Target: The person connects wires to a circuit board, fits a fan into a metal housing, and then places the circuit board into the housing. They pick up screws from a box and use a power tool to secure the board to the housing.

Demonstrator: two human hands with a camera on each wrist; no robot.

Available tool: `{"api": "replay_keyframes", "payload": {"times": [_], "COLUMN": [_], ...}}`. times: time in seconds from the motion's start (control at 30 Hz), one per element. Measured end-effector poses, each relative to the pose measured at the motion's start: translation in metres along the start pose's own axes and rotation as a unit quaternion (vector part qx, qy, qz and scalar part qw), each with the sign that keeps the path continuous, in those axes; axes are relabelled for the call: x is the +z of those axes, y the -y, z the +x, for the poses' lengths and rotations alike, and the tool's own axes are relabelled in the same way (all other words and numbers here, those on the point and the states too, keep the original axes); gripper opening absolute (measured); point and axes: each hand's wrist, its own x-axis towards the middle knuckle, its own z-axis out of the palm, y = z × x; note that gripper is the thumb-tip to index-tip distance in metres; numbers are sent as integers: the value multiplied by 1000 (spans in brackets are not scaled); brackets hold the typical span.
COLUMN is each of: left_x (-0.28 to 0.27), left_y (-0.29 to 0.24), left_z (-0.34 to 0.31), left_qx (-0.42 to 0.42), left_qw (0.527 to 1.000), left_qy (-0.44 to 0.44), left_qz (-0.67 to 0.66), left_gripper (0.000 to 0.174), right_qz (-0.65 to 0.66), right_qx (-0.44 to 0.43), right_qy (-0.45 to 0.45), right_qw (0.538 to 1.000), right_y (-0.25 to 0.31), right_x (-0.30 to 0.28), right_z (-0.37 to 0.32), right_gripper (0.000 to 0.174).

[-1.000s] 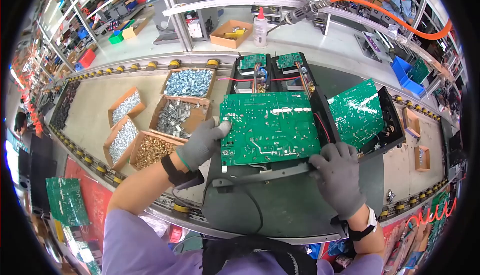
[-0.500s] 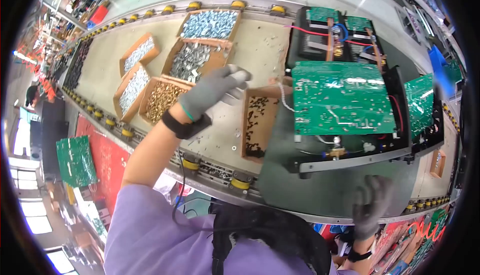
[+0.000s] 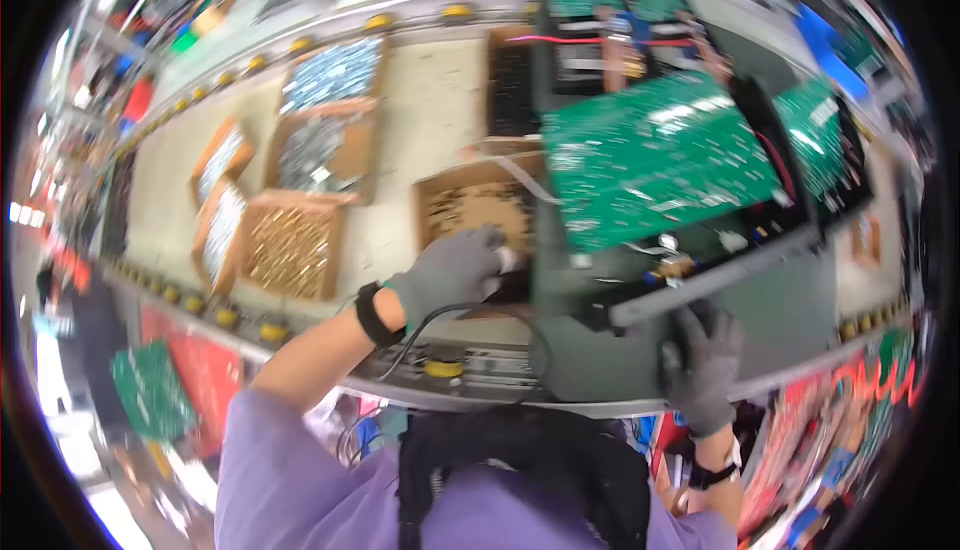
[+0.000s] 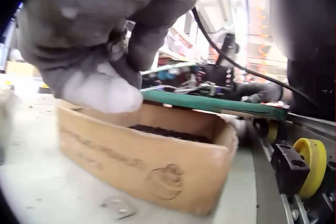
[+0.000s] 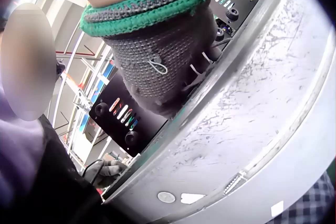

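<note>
My gloved left hand (image 3: 455,265) is low over a cardboard box (image 3: 430,200) holding small black pieces. In the left wrist view, the left hand's (image 4: 105,50) fingers are bent above the rim of that box (image 4: 142,161), with one pale fingertip close to it; I cannot tell whether they pinch anything. My gloved right hand (image 3: 703,365) is over the green mat, its fingers loosely extended below the front bar (image 3: 715,275) of a black chassis. A large green circuit board (image 3: 655,165) lies on that chassis. In the right wrist view, the right hand's (image 5: 163,71) fingertips are hidden.
More cardboard boxes stand left: blue-silver parts (image 3: 332,72), grey metal clips (image 3: 310,155), brass-coloured parts (image 3: 285,245). Another box (image 3: 508,90) is beside the chassis. A second green board (image 3: 812,135) is to the right. Yellow rollers (image 3: 445,362) line the bench edge, and a black cable (image 3: 430,315) crosses near the left forearm.
My left hand has left the circuit board's left edge and moved down to the box of black pieces. The right hand has let go of the front bar and dropped toward the mat. The view has shifted.
</note>
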Motion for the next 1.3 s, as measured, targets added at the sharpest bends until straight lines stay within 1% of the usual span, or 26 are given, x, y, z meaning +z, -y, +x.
{"api": "replay_keyframes", "payload": {"times": [0.03, 0.07, 0.1, 0.13, 0.17, 0.23, 0.27, 0.37, 0.4, 0.43, 0.47, 0.5, 0.53, 0.57, 0.6, 0.63, 0.73, 0.87, 0.93, 0.97, 1.03, 1.07, 1.1, 1.17, 1.23, 1.3], "left_x": [16, 23, 12, 5, 17, 12, 15, 22, 25, 7, -9, -7, -9, -11, -15, -18, -13, -21, -20, -20, -21, -23, -24, -25, -25, -21], "left_y": [5, 7, -11, -25, -8, 0, 10, 30, 34, 11, -12, -1, 0, -4, -10, -13, -7, -14, -9, -6, -3, -3, -3, -6, -12, -11], "left_z": [7, 13, 18, 30, 23, 13, 14, 13, 11, 13, 14, 11, 9, 9, 9, 9, 7, 8, 7, 7, 5, 5, 5, 5, 4, 0], "left_qx": [32, 119, -6, -205, -116, 12, -44, -69, -67, -62, -57, -57, -72, -95, -108, -115, -145, -192, -201, -206, -249, -265, -267, -294, -304, -286], "left_qw": [998, 982, 996, 966, 983, 990, 988, 987, 987, 989, 988, 984, 986, 984, 985, 987, 987, 980, 974, 973, 921, 890, 889, 856, 848, 817], "left_qy": [39, 44, 79, 100, 82, 127, 151, 146, 130, 132, 134, 139, 125, 120, 99, 84, 48, 39, 3, -1, -28, -27, -29, -39, -47, -69], "left_qz": [49, 142, 51, -122, -117, 61, -7, 4, -70, -9, 53, 98, 83, 96, 88, 81, 47, 22, -104, -103, -299, -370, -372, -423, -432, -496], "left_gripper": [26, 43, 44, 44, 43, 39, 37, 33, 30, 23, 17, 15, 15, 15, 15, 15, 19, 15, 12, 12, 12, 12, 12, 11, 10, 10], "right_qz": [6, 1, 35, 61, 81, 87, 57, -33, -88, -199, -225, -253, -310, -201, -190, -186, -230, -336, -383, -401, -428, -392, -393, -427, -426, -416], "right_qx": [18, -6, 1, -1, 2, 68, 109, 215, 234, 292, 274, 383, 454, 602, 555, 547, 504, 352, 267, 229, 162, 204, 201, 27, 3, 9], "right_qy": [1, -20, -7, -1, -34, -62, -98, -202, -281, -279, -251, -176, -31, 17, -120, -131, -22, 125, 176, 192, 214, 246, 246, 260, 256, 240], "right_qw": [1000, 1000, 999, 998, 996, 992, 988, 955, 927, 893, 901, 871, 834, 773, 801, 806, 832, 865, 867, 866, 863, 863, 863, 866, 868, 877], "right_y": [0, -2, -3, -8, -11, -29, -41, -104, -134, -171, -213, -237, -264, -253, -274, -287, -293, -290, -289, -288, -287, -290, -290, -285, -276, -267], "right_x": [1, -1, -7, -11, -15, -31, -39, -55, -53, -51, -59, -61, -63, -82, -59, -51, -48, -78, -94, -101, -114, -115, -116, -118, -123, -131], "right_z": [-2, -4, -9, -15, -27, -53, -66, -120, -149, -186, -219, -252, -282, -274, -313, -334, -344, -341, -340, -339, -332, -327, -319, -292, -274, -260], "right_gripper": [41, 39, 37, 36, 37, 35, 37, 40, 33, 37, 40, 43, 45, 53, 52, 51, 47, 44, 43, 43, 43, 53, 53, 51, 46, 42]}}
